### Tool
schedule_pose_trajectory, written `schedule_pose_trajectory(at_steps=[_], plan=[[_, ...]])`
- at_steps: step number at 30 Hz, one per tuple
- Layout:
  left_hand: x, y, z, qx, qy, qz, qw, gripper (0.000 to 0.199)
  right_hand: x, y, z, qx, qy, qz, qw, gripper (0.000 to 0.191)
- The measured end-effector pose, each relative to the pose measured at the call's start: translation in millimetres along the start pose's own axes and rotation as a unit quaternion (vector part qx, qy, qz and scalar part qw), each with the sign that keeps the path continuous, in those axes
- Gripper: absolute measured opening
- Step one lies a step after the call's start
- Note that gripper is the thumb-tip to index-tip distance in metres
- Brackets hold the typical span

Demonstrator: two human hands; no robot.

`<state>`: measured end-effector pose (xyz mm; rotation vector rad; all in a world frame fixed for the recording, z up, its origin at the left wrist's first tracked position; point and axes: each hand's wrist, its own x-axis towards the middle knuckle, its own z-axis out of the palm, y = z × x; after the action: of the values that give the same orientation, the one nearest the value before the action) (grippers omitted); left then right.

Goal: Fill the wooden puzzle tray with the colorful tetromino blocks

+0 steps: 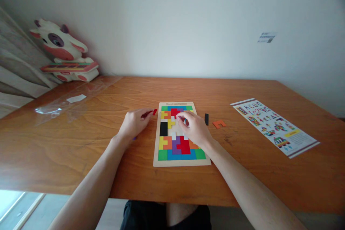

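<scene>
A wooden puzzle board point(155, 151) lies flat on the table, with coloured block pieces fitted along its top and bottom and a bare pale patch in its middle. Just left of the board, my left hand point(136, 122) is closed with a small red puzzle piece point(155, 111) at its fingertips. My right hand point(195, 127) reaches over the board's upper right part, fingers pinched together; what they hold, if anything, is hidden. Under my left wrist peeks a purple piece point(134, 138). Right of the board lie a black bar piece point(206, 119) and an orange U-shaped piece point(219, 124).
A printed pattern sheet point(275, 127) lies at the right of the wooden table point(188, 183). Crumpled clear plastic wrapping point(59, 106) is at the left. Behind it, a cow-shaped toy keyboard point(67, 52) stands against the wall by a curtain point(16, 64).
</scene>
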<state>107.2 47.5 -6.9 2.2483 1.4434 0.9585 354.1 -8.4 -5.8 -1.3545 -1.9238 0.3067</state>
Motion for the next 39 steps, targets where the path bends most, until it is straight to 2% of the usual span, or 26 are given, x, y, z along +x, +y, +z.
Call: schedule_pose_trajectory(at_steps=[2,4,7,11,14,17,20,24,27,30,33,39], plan=[[-1,9,7.9,-0.135,0.007,-0.067,0.989,0.035,-1,0,2,0.025,0.000,0.002,1.000,0.017],[-2,19,15.9,-0.252,-0.027,-0.101,0.962,0.039,-2,0,5,0.064,-0.007,0.004,0.998,0.017],[-4,30,24.2,-0.303,-0.073,-0.091,0.946,0.039,-3,-3,7,0.119,-0.023,0.007,0.993,0.022],[-6,38,24.5,-0.296,-0.117,-0.054,0.946,0.035,-4,-7,7,0.154,-0.029,0.008,0.988,0.031],[-7,40,21.0,-0.281,-0.125,-0.048,0.950,0.033,-4,-7,6,0.171,-0.027,0.021,0.985,0.027],[-8,39,19.7,-0.224,-0.127,-0.026,0.966,0.031,-4,-6,6,0.168,-0.042,0.037,0.984,0.024],[-8,34,21.4,-0.154,-0.108,0.002,0.982,0.030,-5,-4,6,0.158,-0.065,0.032,0.985,0.024],[-6,29,23.6,-0.050,-0.054,0.055,0.996,0.023,-5,-2,5,0.138,-0.096,0.031,0.985,0.024],[-6,27,23.9,0.004,-0.049,0.129,0.990,0.018,-5,-1,7,0.089,-0.095,0.009,0.991,0.020],[-7,26,24.2,0.037,-0.075,0.187,0.979,0.017,-5,0,9,0.003,-0.095,-0.033,0.995,0.016],[-8,28,23.5,0.051,-0.093,0.203,0.973,0.019,-5,0,8,-0.039,-0.094,-0.056,0.993,0.015],[-10,34,18.3,0.056,-0.101,0.209,0.971,0.021,-6,-2,6,-0.048,-0.098,-0.059,0.992,0.014]])
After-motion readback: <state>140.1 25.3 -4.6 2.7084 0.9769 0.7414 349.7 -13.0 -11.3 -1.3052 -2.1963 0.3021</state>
